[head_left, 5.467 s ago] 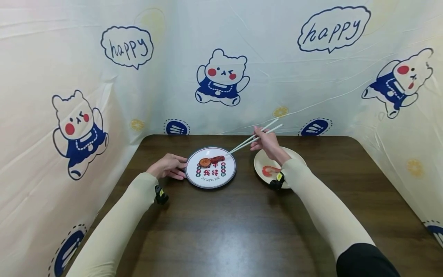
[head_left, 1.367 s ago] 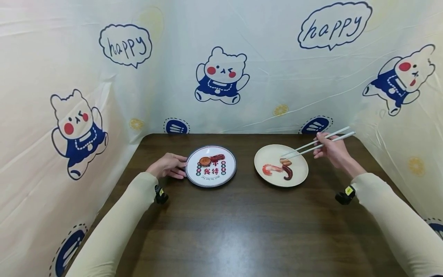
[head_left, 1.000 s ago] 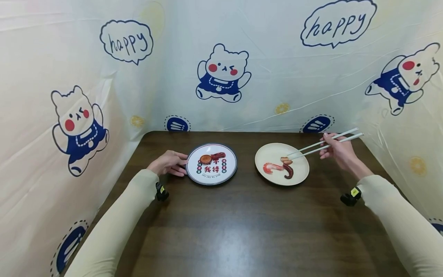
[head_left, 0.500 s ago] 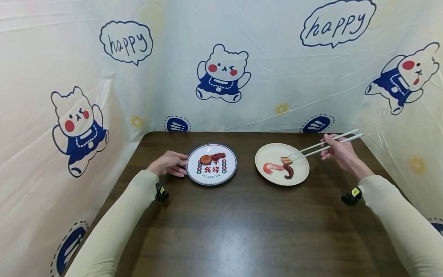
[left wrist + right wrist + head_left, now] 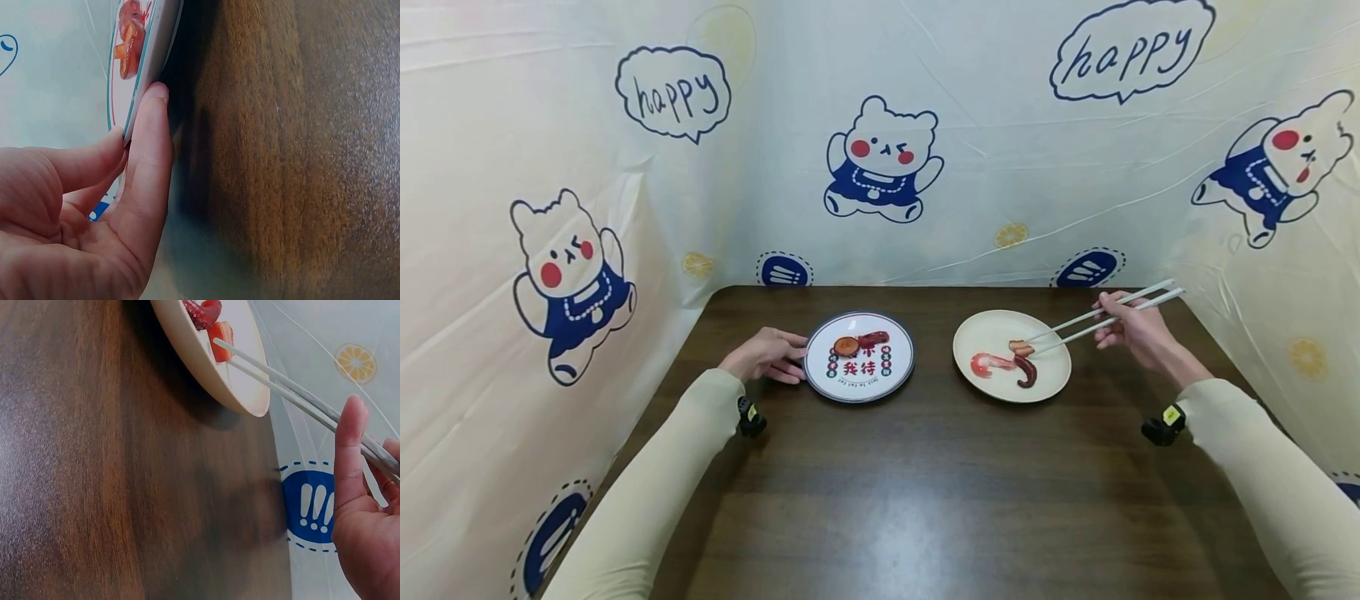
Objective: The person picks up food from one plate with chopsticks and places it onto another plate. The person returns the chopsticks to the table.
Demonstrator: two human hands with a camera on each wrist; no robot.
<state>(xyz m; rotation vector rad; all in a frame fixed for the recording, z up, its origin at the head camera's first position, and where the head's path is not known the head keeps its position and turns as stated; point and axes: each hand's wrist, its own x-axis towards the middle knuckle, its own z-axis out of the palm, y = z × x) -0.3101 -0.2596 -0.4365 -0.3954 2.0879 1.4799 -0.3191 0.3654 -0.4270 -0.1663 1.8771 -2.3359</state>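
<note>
My left hand (image 5: 767, 356) pinches the left rim of a white plate (image 5: 857, 390) with a blue edge and red lettering. In the left wrist view the thumb meets the rim and a finger lies beneath it. A round brown slice (image 5: 846, 347) and a reddish glossy piece (image 5: 874, 338) lie on this plate. My right hand (image 5: 1131, 325) holds a pair of pale chopsticks (image 5: 1105, 317) slanting over a cream plate (image 5: 970, 333). Their tips are right at an orange-tan food piece (image 5: 1020, 347). Beside that piece are a shrimp (image 5: 990, 364) and a dark curled tentacle (image 5: 1026, 372).
Both plates stand toward the back of a brown wooden table (image 5: 880, 483), with a gap between them. A pale printed cloth (image 5: 985, 167) rises behind the table and along both sides. Each wrist wears a small black camera, such as the right wrist camera (image 5: 1162, 426).
Earlier, my right hand had the chopsticks at the reddish piece on the white plate; it has since moved right, and the tips have come down to the orange-tan piece. My left hand stays put.
</note>
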